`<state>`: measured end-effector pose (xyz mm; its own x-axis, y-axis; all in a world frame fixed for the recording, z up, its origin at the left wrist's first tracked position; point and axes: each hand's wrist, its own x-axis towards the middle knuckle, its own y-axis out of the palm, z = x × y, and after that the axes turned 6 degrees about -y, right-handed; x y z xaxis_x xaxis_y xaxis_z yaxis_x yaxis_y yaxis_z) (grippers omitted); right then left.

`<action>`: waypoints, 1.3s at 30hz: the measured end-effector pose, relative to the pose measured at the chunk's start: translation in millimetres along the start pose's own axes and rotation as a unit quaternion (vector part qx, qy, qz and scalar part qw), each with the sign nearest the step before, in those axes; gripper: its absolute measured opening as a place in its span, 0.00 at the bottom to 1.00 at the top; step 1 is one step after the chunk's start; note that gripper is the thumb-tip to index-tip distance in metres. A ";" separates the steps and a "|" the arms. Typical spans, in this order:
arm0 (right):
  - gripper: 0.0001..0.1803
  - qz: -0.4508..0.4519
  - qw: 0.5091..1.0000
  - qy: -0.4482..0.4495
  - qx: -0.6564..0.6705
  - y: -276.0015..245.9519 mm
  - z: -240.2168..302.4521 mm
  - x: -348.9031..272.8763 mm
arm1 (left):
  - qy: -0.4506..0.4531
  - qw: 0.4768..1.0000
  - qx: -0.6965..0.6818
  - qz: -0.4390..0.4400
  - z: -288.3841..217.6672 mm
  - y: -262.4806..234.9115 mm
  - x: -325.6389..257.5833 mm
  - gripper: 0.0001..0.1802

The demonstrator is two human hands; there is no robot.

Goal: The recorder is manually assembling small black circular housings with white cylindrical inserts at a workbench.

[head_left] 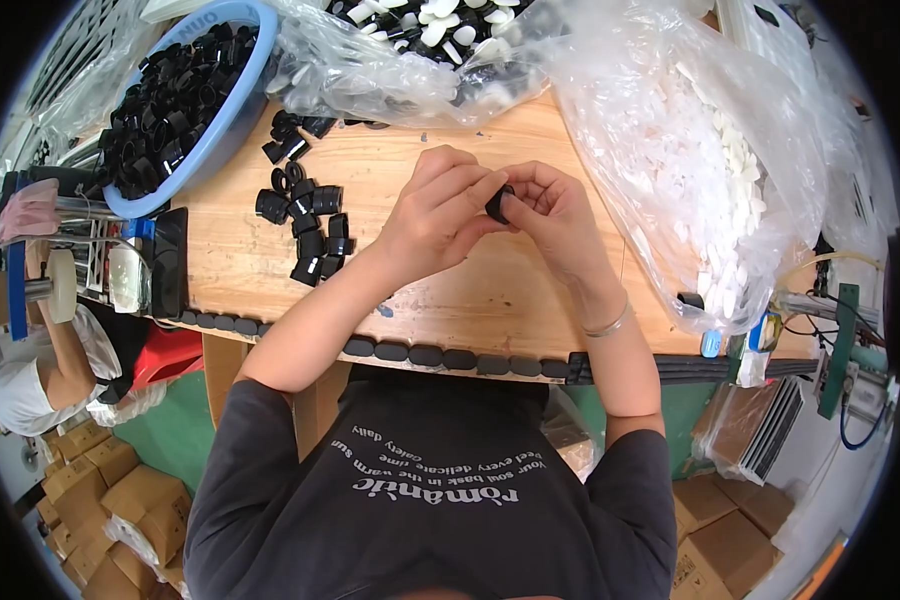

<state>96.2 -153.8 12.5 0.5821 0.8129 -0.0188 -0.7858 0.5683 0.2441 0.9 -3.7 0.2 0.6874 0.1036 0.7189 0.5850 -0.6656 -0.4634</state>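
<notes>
Above the wooden tabletop, my two hands meet around one small black plastic cap-like piece (499, 204). My left hand (432, 213) is closed, its fingertips pressed to the left side of the piece. From the other side, my right hand (555, 208) pinches it between thumb and curled fingers. Much of the piece is hidden by fingers. To the left of my left hand lies a loose group of black ring-shaped caps (310, 218) on the wooden table (440, 310).
A blue basin (262, 62) full of black caps stands back left. At the back, a plastic bag (370, 85) holds white and black pieces. Another clear bag (670, 190) with white pieces lies right. Dark padding (425, 355) lines the front edge. Another person's arm (65, 355) shows far left.
</notes>
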 end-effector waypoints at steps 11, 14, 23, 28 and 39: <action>0.11 0.001 0.980 -0.066 -0.188 -1.0 11.0 -1.1 | 0.002 0.995 0.096 0.019 -5.4 -9.2 8.2 0.28; 0.11 0.078 0.909 0.031 -0.409 -3.6 40.7 26.9 | -0.033 0.996 0.081 -0.025 -0.8 -22.6 16.5 0.27; 0.13 0.141 0.959 -0.117 -0.217 34.9 122.1 110.0 | -0.259 0.918 -0.242 -0.180 32.3 -51.6 11.0 0.17; 0.12 0.177 0.949 -0.059 -0.255 42.3 97.2 89.9 | -0.292 0.857 -0.396 -0.153 20.8 -56.1 10.2 0.10; 0.16 0.049 0.894 -0.251 -0.369 28.2 109.4 144.8 | -0.351 0.907 -0.225 -0.055 29.1 -64.9 22.8 0.07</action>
<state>181.2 -34.0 122.8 0.3782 0.8090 0.4500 -0.6547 0.5774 -0.4878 -8.8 63.4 31.6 0.8331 0.5274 0.1669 0.5398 -0.8409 -0.0373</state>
